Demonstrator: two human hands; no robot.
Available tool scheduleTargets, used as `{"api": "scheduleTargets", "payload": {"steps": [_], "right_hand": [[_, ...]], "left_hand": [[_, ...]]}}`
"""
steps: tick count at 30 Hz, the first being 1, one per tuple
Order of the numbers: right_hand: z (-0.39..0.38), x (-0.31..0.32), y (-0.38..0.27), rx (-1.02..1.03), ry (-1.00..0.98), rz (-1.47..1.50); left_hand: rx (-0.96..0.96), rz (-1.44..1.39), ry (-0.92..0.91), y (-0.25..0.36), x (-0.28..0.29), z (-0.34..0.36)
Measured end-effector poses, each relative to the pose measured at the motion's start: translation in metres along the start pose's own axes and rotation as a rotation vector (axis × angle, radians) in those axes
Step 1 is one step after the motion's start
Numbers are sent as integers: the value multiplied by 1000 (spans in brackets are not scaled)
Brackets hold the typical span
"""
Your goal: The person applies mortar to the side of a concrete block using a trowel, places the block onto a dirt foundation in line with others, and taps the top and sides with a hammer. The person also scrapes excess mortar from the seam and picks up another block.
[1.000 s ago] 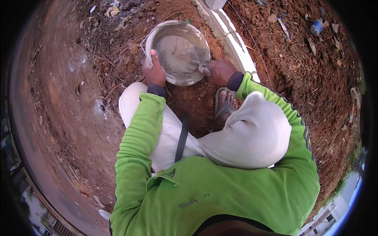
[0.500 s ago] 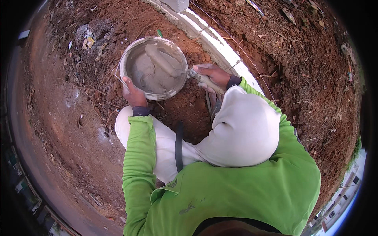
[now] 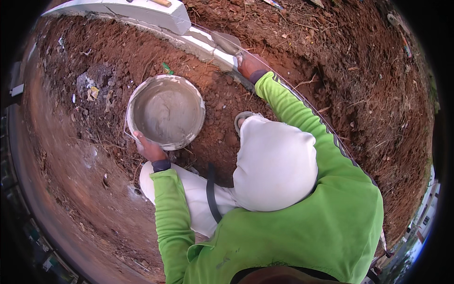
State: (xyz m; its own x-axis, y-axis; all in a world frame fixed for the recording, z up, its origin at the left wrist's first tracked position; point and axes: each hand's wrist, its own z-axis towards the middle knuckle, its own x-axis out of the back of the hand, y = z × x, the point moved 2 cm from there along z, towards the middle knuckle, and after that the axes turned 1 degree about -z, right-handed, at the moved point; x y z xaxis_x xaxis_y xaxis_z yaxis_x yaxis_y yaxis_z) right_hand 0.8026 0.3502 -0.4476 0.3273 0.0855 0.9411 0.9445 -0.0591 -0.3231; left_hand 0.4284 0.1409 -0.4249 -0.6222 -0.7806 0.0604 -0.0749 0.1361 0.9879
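Observation:
My left hand (image 3: 150, 147) is closed on the near-left rim of a round white bucket (image 3: 203, 106). Inside it, grey wet mortar (image 3: 165, 113) is smeared around the walls and bottom. Stretched out ahead to the right, my right hand (image 3: 250, 65) grips a trowel, its handle mostly hidden by the fingers. The grey trowel blade (image 3: 228, 42) is over the top of a low white block course (image 3: 201, 41), close to the end of a larger white block (image 3: 177, 16) standing on it. Whether the blade touches the course I cannot tell.
A thin string line (image 3: 283, 80) runs along the course, beside my right arm. A tool with a wooden handle (image 3: 161, 2) lies on the larger block. Reddish soil (image 3: 217, 94) with twigs and litter surrounds the bucket. My sandalled foot (image 3: 243, 118) is right of it.
My right hand has moved the trowel from the bucket's right rim, where its blade was loaded with mortar, forward to the block course. My left hand stays on the rim; the view has shifted.

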Motion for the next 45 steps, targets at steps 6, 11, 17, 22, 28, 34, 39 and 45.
{"api": "scheduleTargets", "payload": {"steps": [6, 11, 17, 22, 28, 34, 39, 45], "right_hand": [[-17, 3, 24, -42, -36, -174], [-61, 8, 45, -34, 0, -132], [-79, -5, 74, -45, 47, -148], [-92, -14, 88, -51, 53, -176], [-101, -15, 102, -12, 102, -150], [-114, -5, 97, 39, 117, -109], [-118, 35, -6, 403, 3, 149], [-99, 58, -120, 668, -138, -107]], "left_hand": [[28, 37, 24, 5, -5, -3], [-26, 96, 24, -10, 12, 10], [20, 44, 40, 4, 0, -3], [7, 17, 37, 3, 2, -2], [27, -49, 21, -5, 3, 2], [-9, 6, 26, -3, -3, -1], [-85, 109, -43, -15, 15, 9], [-179, 291, -74, -5, 9, 0]]}}
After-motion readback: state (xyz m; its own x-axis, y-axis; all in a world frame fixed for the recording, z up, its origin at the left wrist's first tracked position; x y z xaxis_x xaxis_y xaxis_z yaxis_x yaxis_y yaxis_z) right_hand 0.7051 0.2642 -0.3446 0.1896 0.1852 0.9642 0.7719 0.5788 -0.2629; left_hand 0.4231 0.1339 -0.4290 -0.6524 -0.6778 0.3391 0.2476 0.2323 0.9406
